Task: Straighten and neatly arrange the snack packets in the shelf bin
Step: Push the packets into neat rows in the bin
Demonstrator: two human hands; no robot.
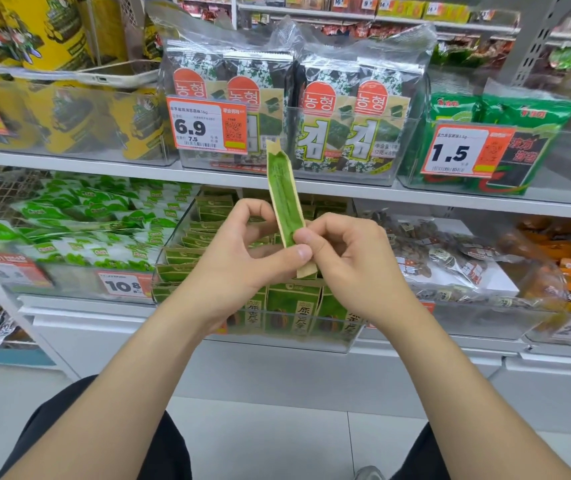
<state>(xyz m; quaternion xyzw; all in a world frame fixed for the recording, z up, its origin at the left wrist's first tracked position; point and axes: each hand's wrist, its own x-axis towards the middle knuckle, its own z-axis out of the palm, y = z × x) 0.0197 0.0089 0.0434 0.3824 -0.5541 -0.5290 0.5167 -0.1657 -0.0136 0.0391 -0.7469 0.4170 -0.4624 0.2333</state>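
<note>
Head view: left hand (239,252) and right hand (344,261) pinch a slim, flat green packet (282,195).

A shop aisle; stocked shelves (277,183) carry clear bins (346,174) of snacks with orange price tags (207,125).

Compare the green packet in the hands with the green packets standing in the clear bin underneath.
The held packet is out of the clear bin, pinched by the left hand and right hand; the binned packets stand in rows inside it. The held packet shows its narrow edge, tilted slightly; the front binned packets face forward, showing printed fronts. Both are green with tan edges.
</note>
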